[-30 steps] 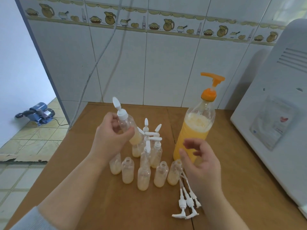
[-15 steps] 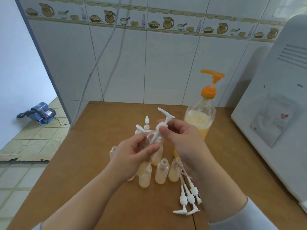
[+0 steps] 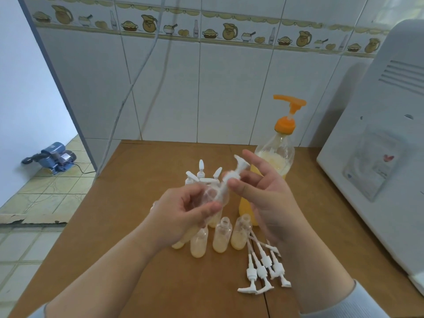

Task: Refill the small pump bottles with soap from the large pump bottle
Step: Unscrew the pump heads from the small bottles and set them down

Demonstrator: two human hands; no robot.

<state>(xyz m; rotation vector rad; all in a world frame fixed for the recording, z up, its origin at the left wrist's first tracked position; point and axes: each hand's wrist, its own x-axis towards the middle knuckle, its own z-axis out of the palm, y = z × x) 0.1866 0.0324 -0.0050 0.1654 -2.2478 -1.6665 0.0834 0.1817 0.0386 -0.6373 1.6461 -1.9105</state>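
Observation:
My left hand (image 3: 183, 214) grips a small clear bottle (image 3: 215, 196) tilted above the table. My right hand (image 3: 263, 193) pinches that bottle's white pump cap (image 3: 231, 176) between thumb and fingers, its other fingers spread. The large soap bottle (image 3: 278, 157) with an orange pump (image 3: 288, 111) stands upright behind my right hand, partly hidden by it. Several small open bottles (image 3: 221, 235) holding pale soap stand in a row below my hands. Further back, small bottles with white pump caps (image 3: 202, 171) stand in a cluster.
Several loose white pump heads (image 3: 261, 269) with tubes lie on the wooden table (image 3: 128, 203) at my right wrist. A white appliance (image 3: 378, 157) fills the right side. Tiled wall at the back; a blue pump (image 3: 55, 157) sits on the floor left.
My left hand brought the small bottle down from the left to the middle. My right hand rose from the table, took the pump cap, and has since opened its other fingers.

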